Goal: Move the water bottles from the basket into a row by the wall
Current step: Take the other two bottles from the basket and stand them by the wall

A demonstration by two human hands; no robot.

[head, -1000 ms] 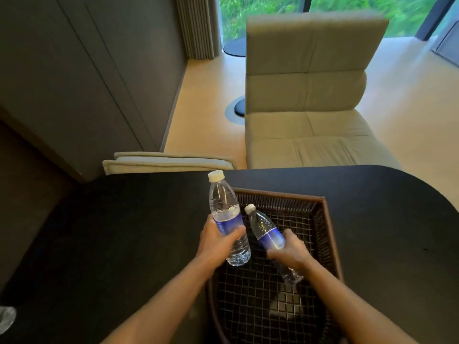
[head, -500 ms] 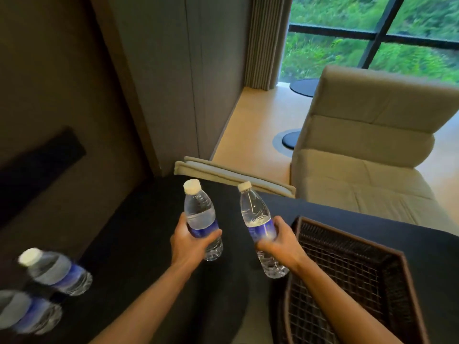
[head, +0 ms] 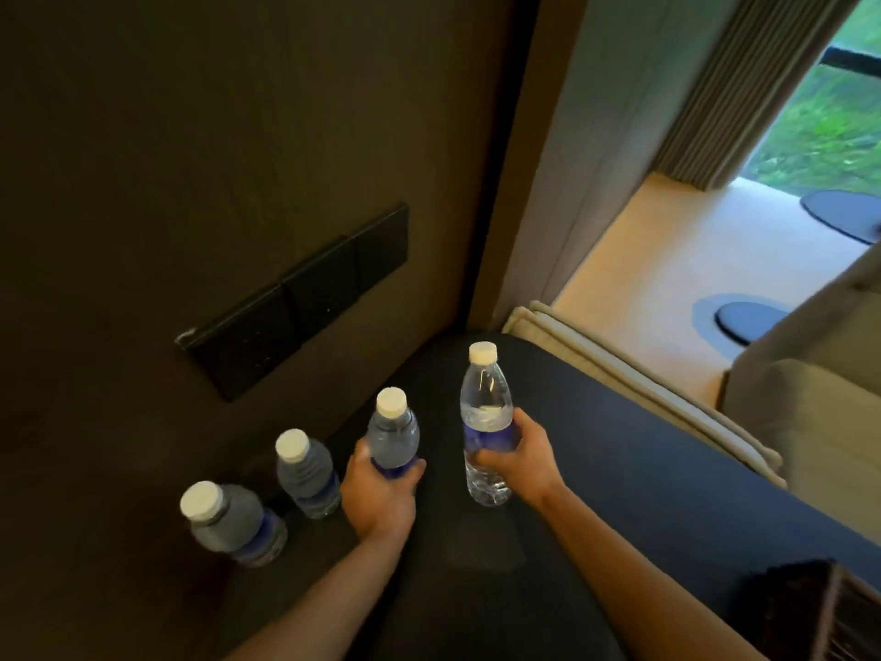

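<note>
Two clear water bottles with white caps and blue labels stand on the black table by the dark wall: one (head: 229,522) at the left, another (head: 307,474) beside it. My left hand (head: 379,491) grips a third bottle (head: 393,431) low, right next to that pair. My right hand (head: 517,458) holds a fourth bottle (head: 486,417) upright, further right and a little out from the wall. Whether either held bottle touches the table is unclear. Only a corner of the woven basket (head: 829,613) shows at the bottom right.
A dark switch panel (head: 295,298) is set in the wall (head: 190,136) above the bottles. The black table (head: 619,493) ends at its far edge beside a beige cushion (head: 634,379). A beige armchair (head: 810,374) stands on the right.
Both hands carried their bottles left from the basket to the wall. The view swung left, bringing the two standing bottles fully into sight and pushing the basket to the corner.
</note>
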